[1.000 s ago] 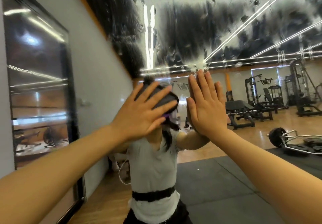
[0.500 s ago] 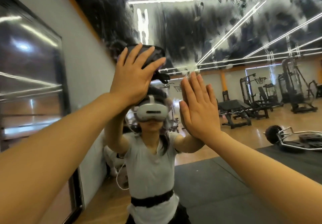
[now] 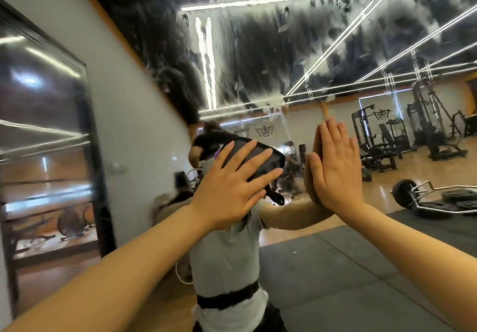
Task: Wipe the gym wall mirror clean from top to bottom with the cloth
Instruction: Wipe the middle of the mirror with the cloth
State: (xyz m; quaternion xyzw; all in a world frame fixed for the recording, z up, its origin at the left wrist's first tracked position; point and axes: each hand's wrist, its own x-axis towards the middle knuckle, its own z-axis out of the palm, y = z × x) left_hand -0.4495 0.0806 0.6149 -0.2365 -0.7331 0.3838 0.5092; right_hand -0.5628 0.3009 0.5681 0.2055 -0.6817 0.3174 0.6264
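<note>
The wall mirror (image 3: pixel 296 55) fills the view; its upper part is streaked with wet white smears, the lower part reflects the gym. My left hand (image 3: pixel 232 189) presses a dark cloth (image 3: pixel 260 158) flat against the glass at about head height, fingers spread and straight. My right hand (image 3: pixel 335 171) lies flat on the mirror just to the right, palm against the glass, fingers together and pointing up. A person's reflection in a grey shirt shows behind both hands.
A grey side wall (image 3: pixel 124 114) with a dark framed glass panel (image 3: pixel 44 151) stands on the left. In the reflection are weight machines (image 3: pixel 387 135), a barbell (image 3: pixel 405 194) and black floor mats (image 3: pixel 335 267).
My left hand went up with the cloth half a second ago and has now swept back down and slightly right. My right hand has stayed flat on the glass.
</note>
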